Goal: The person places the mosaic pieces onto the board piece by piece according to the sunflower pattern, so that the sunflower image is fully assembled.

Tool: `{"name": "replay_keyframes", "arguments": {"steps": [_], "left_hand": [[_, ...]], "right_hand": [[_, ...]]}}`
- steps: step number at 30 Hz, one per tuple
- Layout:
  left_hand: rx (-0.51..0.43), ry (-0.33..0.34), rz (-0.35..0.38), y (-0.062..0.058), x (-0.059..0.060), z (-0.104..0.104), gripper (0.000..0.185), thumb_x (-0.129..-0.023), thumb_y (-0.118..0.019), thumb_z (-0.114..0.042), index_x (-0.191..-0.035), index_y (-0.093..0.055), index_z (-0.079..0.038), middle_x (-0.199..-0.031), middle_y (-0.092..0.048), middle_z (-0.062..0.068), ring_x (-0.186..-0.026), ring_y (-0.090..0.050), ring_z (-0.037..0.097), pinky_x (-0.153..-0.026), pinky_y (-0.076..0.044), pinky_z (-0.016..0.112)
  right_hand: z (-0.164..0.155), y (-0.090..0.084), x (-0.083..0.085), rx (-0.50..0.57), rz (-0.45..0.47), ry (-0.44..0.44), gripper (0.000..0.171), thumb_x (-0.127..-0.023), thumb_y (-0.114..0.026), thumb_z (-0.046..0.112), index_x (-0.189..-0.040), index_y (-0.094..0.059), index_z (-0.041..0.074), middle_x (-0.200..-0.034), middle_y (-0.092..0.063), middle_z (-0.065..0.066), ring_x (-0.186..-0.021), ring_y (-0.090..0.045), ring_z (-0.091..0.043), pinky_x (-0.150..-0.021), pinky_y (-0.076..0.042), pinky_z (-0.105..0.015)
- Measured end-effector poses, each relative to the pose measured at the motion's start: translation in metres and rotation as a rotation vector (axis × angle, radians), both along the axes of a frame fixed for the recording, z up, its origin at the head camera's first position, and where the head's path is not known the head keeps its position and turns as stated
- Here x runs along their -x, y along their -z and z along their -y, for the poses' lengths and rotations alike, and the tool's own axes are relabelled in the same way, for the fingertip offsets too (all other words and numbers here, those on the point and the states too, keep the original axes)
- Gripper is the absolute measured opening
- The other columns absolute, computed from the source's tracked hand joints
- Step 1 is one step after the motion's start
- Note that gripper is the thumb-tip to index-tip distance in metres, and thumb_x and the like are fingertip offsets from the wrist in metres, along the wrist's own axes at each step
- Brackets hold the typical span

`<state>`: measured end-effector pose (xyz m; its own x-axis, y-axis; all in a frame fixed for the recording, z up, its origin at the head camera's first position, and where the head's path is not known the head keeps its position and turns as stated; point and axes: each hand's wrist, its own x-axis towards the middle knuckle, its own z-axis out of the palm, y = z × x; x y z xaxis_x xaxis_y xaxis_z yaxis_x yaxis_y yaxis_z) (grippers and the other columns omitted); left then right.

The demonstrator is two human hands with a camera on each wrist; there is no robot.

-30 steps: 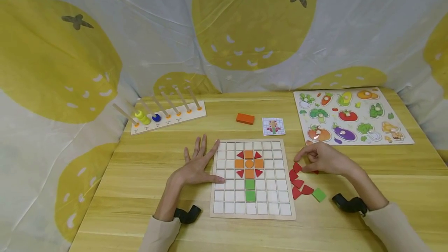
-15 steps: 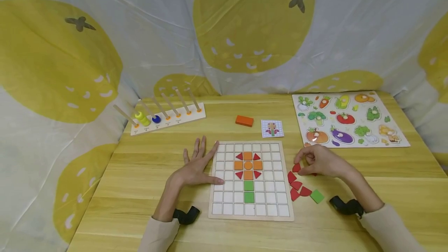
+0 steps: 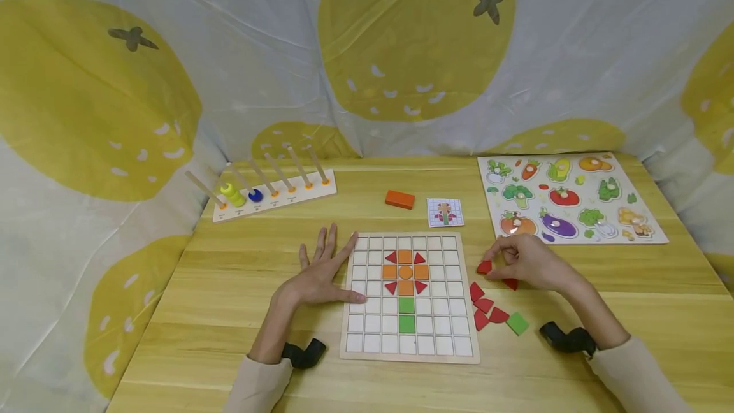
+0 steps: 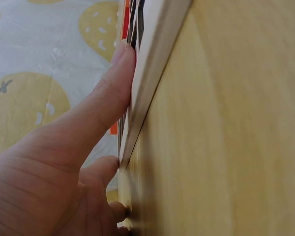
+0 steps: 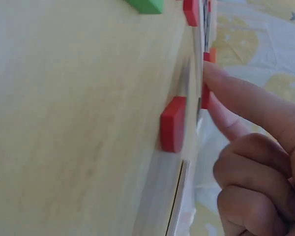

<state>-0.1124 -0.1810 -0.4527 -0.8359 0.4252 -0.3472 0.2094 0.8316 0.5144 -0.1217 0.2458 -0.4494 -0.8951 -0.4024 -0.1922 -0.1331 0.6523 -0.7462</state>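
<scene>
A pale wooden grid board [image 3: 373, 341] bears a flower-like pattern of orange squares, an orange disc, red triangles and green squares [image 3: 406, 324]. My left hand [image 3: 321, 277] lies spread at its left edge, thumb [image 4: 108, 93] across the rim and index fingertip by the upper left corner. To the right of the board, my right hand [image 3: 530, 262] pinches a red quarter-circle tile [image 3: 484, 267] between thumb and index finger. Its other fingers are curled in. Another red tile [image 5: 172, 125] lies on the table beneath this hand, partly hidden in the head view.
Several red quarter-circle tiles [image 3: 498, 315] and a green square tile [image 3: 517, 323] lie right of the board. Behind it are an orange block [image 3: 399, 199] and a small pattern card [image 3: 445, 213]. A peg stand [image 3: 312, 191] is back left, a vegetable puzzle [image 3: 579, 199] back right.
The red quarter-circle tile in my right fingers has tilted and come away from the other red tiles. More of the red tile under that hand shows. My left hand stays put.
</scene>
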Motion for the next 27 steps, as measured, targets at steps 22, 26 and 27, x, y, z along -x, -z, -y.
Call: {"name": "replay_keyframes", "arguments": {"steps": [22, 26, 27], "left_hand": [[-0.011, -0.001, 0.007, 0.003, -0.001, 0.001, 0.123, -0.081, -0.083, -0.058, -0.168, -0.002, -0.026, -0.168, 0.030, 0.019, -0.155, 0.030, 0.042, -0.113, 0.021, 0.078], [-0.009, -0.001, 0.003, 0.002, 0.000, 0.000, 0.123, -0.081, -0.083, -0.058, -0.168, -0.002, -0.026, -0.169, 0.030, 0.019, -0.156, 0.030, 0.042, -0.114, 0.021, 0.078], [-0.008, -0.001, 0.002, 0.002, 0.000, 0.000, 0.123, -0.081, -0.083, -0.058, -0.168, -0.002, -0.026, -0.169, 0.030, 0.019, -0.156, 0.030, 0.042, -0.114, 0.021, 0.078]], "right_hand": [[0.101, 0.000, -0.045, 0.032, 0.085, 0.022, 0.023, -0.072, -0.095, 0.020, -0.085, -0.076, 0.018, -0.058, -0.034, 0.006, -0.055, -0.033, -0.010, -0.053, -0.023, -0.022], [0.106, 0.002, -0.048, 0.027, 0.075, 0.031, 0.024, -0.071, -0.096, 0.019, -0.085, -0.076, 0.019, -0.056, -0.036, 0.006, -0.053, -0.035, -0.010, -0.052, -0.024, -0.023], [0.106, 0.002, -0.048, 0.026, 0.070, 0.029, 0.024, -0.071, -0.096, 0.018, -0.086, -0.076, 0.019, -0.056, -0.036, 0.006, -0.053, -0.036, -0.010, -0.051, -0.024, -0.023]]}}
